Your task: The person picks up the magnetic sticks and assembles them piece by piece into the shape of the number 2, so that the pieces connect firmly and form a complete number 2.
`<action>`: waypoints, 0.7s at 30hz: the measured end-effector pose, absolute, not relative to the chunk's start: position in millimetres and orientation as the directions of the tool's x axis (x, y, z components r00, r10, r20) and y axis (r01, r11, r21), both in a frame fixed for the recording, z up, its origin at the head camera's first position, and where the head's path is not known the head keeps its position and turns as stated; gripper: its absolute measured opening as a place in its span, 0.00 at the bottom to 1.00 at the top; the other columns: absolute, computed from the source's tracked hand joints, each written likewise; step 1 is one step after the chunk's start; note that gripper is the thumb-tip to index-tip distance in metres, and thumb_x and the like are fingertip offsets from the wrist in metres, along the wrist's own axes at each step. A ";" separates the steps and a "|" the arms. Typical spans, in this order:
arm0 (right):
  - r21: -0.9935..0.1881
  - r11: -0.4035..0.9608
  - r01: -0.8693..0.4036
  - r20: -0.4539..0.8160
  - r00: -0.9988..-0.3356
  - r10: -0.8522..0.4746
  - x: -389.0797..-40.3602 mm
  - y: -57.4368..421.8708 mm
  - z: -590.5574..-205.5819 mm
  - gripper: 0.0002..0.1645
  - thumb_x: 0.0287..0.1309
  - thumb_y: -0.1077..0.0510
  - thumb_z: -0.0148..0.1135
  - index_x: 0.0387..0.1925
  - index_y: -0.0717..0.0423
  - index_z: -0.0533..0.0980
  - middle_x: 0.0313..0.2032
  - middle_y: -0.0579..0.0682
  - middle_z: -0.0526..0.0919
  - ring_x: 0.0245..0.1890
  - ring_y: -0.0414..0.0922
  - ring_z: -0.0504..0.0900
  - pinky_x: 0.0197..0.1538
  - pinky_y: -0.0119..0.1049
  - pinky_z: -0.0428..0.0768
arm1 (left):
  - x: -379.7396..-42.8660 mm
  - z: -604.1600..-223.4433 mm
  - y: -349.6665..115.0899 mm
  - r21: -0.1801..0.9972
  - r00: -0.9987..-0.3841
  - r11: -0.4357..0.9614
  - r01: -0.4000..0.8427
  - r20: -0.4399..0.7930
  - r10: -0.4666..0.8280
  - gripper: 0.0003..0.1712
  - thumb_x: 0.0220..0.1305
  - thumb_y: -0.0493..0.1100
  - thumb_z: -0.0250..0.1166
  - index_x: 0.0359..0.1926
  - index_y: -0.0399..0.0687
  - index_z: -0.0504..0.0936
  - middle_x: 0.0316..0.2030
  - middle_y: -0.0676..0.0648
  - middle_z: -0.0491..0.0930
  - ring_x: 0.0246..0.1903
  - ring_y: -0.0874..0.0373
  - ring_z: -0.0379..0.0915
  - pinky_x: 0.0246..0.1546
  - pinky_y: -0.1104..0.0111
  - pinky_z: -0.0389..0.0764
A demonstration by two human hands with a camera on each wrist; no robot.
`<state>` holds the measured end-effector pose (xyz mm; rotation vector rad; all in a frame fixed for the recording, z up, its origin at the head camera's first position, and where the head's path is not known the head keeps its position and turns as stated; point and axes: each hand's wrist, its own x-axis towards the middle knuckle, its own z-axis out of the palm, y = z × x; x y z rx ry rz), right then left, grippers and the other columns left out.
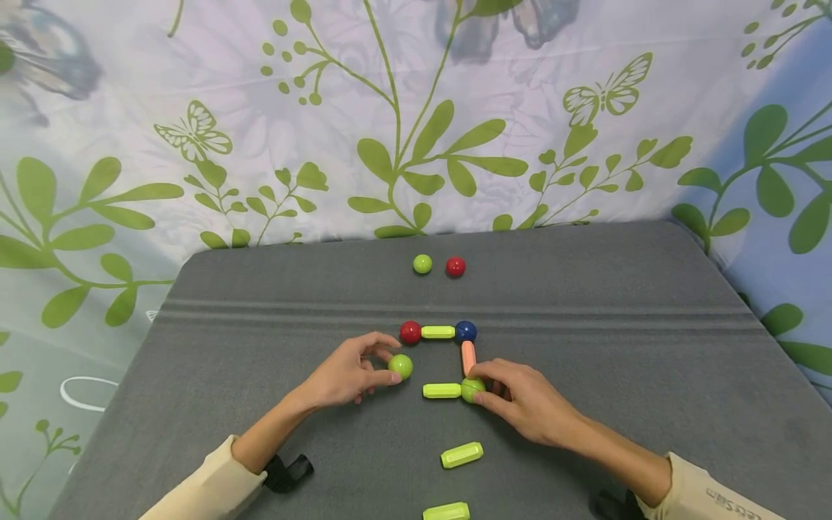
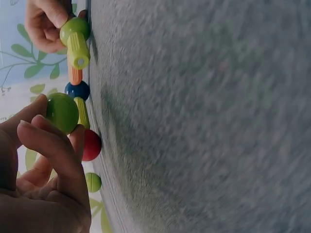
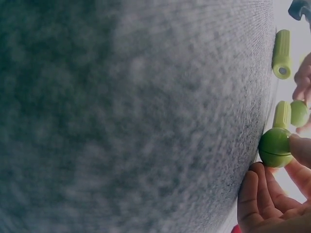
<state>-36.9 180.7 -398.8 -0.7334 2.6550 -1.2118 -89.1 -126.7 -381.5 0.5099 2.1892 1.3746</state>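
Head: fingers (image 1: 382, 378) apart around green balls (image 1: 401, 367)

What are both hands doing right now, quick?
Left hand: holding a green ball.
Right hand: holding another green ball, which has a yellow-green rod against it.

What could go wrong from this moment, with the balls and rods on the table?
The left hand holds a green ball at its fingertips; being round, it might slip and roll over the grey table. The right hand holds the corner ball, so a careless pull might shift or loosen the orange rod or the yellow-green rod beside it.
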 end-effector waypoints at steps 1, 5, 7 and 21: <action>-0.739 0.560 -0.376 0.079 -0.873 -0.482 -37.0 180.8 -398.8 0.12 0.63 0.58 0.67 0.47 0.46 0.79 0.33 0.35 0.76 0.28 0.33 0.74 0.30 0.30 0.75 | -88.0 -382.0 -126.2 0.908 -0.796 0.417 0.038 -0.225 0.562 0.27 0.63 0.41 0.70 0.61 0.42 0.74 0.44 0.45 0.79 0.18 0.56 0.69 0.14 0.68 0.72; -0.737 0.563 -0.373 0.073 -0.873 -0.482 -37.2 180.6 -398.8 0.12 0.63 0.57 0.67 0.47 0.46 0.79 0.33 0.35 0.76 0.28 0.33 0.74 0.30 0.30 0.75 | -85.3 -383.7 -125.2 0.902 -0.763 0.430 0.027 -0.259 0.592 0.25 0.63 0.40 0.70 0.60 0.42 0.76 0.43 0.46 0.77 0.17 0.59 0.67 0.14 0.68 0.71; -0.736 0.566 -0.371 0.070 -0.874 -0.481 -37.3 180.4 -398.7 0.12 0.63 0.57 0.67 0.47 0.46 0.79 0.33 0.35 0.76 0.28 0.33 0.74 0.30 0.30 0.75 | -85.1 -384.5 -126.0 0.899 -0.748 0.437 0.040 -0.263 0.610 0.22 0.63 0.40 0.70 0.57 0.42 0.78 0.43 0.46 0.77 0.17 0.58 0.67 0.14 0.68 0.72; -0.736 0.570 -0.364 0.061 -0.875 -0.480 -36.4 179.9 -398.3 0.12 0.63 0.57 0.67 0.47 0.46 0.79 0.33 0.35 0.76 0.28 0.33 0.73 0.30 0.30 0.75 | -84.5 -385.1 -118.2 0.892 -0.716 0.444 0.079 -0.259 0.648 0.18 0.63 0.39 0.70 0.52 0.42 0.80 0.42 0.47 0.79 0.18 0.59 0.72 0.13 0.69 0.73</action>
